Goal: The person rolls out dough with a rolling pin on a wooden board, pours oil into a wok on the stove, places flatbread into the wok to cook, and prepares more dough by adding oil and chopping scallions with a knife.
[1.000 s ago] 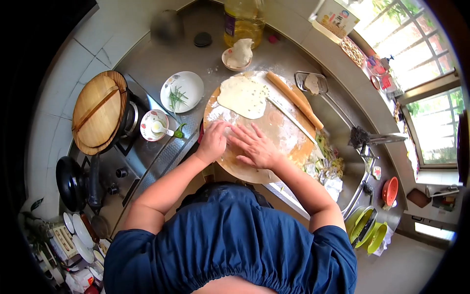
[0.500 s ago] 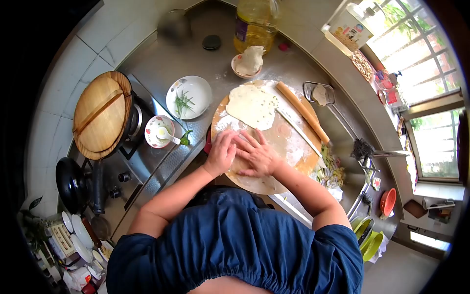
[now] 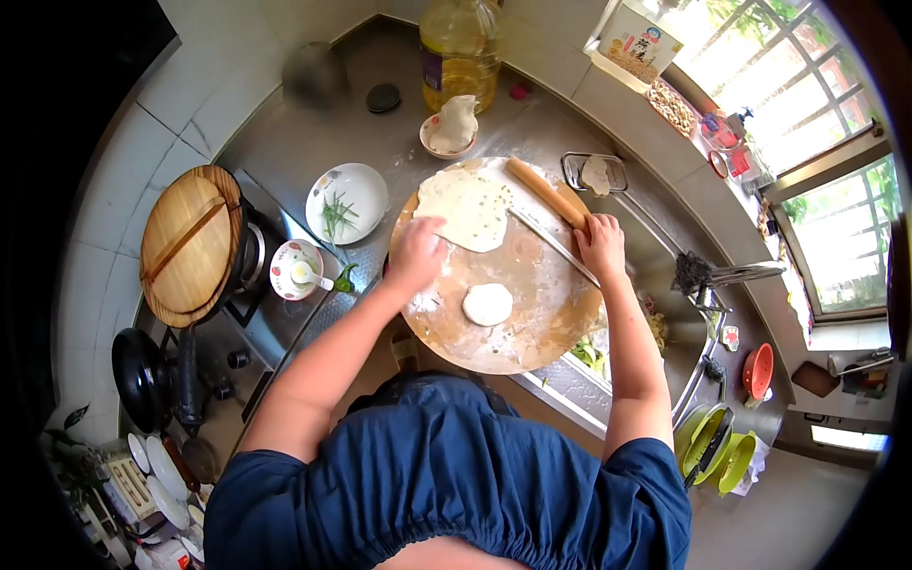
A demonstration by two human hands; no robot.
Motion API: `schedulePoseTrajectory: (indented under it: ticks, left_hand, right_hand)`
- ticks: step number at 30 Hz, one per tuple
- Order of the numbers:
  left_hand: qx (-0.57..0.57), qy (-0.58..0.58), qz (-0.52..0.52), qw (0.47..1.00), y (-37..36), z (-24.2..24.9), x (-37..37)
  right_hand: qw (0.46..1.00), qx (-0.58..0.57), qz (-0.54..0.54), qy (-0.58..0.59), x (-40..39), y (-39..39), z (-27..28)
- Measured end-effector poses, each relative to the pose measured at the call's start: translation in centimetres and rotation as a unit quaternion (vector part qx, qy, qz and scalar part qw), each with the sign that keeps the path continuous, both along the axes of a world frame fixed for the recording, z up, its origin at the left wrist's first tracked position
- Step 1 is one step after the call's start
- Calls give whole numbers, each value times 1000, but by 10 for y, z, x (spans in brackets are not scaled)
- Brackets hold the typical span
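Note:
A small flattened round of dough (image 3: 487,305) lies on the floured round wooden board (image 3: 465,351). Behind it is a larger rolled-out sheet of dough (image 3: 463,209) with green bits. My left hand (image 3: 419,252) is at the board's left side, by the sheet's lower left edge; its fingers are curled and what they hold, if anything, is hidden. At the right, my right hand (image 3: 601,245) has its fingers on the near end of the wooden rolling pin (image 3: 546,192). A thin pale stick (image 3: 554,246) lies beside the pin.
Left of the board are a bowl of green herbs (image 3: 366,201), a small bowl with a spoon (image 3: 288,278) and a lidded wok (image 3: 190,242). Behind stand a bowl of dough (image 3: 452,133) and an oil bottle (image 3: 461,52). The sink (image 3: 686,328) is at the right.
My hands have come off the middle of the board and moved apart, uncovering the small dough round. My right hand has reached the rolling pin; my left has moved back and left.

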State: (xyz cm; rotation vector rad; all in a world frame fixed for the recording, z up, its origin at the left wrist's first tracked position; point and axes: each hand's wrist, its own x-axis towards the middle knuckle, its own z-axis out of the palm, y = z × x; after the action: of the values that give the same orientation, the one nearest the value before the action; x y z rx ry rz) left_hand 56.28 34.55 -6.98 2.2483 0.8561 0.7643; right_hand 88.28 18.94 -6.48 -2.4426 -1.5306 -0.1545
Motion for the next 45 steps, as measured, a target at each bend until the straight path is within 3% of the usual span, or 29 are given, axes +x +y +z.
schedulePoseTrajectory:
  ticks: [2,4,6,8,10,12,20,23,26,30,34,36,40,42,44,45]
  left_hand:
    - [6,14,71,997,30,-9,3]
    - [-27,26,74,997,53,-7,5]
    - [-61,37,73,995,74,-4,8]
    - [-130,-22,62,989,89,-3,10]
    - [-124,-22,60,990,98,1,13]
    - [-149,2,26,988,104,2,16]
    - [-42,132,-42,989,120,9,52]
    - [-67,175,-59,981,130,9,65]
    - [-92,228,-88,965,137,17,72]
    - [-90,277,-87,953,145,12,81]
    - [-84,283,-92,951,146,16,84]
    - [-113,347,-103,925,150,17,88]
    - [-98,308,-109,940,143,21,84]
    - [-112,230,-110,960,133,32,79]
    - [-109,219,-136,960,114,63,79]
    - [-107,209,-156,960,103,80,79]
  right_hand:
    - [1000,-8,11,1,3,1,0]
    - [999,36,-20,-8,-4,0,4]
    - [992,122,23,19,-18,-8,14]
    - [989,121,72,33,-45,-23,22]
    - [987,39,122,98,-77,-39,35]
    - [979,54,174,88,-94,-52,23]
    - [976,-2,181,123,-97,-49,46]
    - [974,79,84,195,-87,-19,41]
    - [951,84,66,289,-79,15,29]
    - [951,6,3,310,-89,68,43]
    - [962,55,13,268,-88,99,22]
    - [970,68,-2,234,-87,92,22]
    - [974,76,-48,209,-94,66,27]
    - [844,70,-114,519,-113,60,31]
    - [720,200,-84,659,-135,56,13]
    - [610,221,-78,757,-145,56,15]
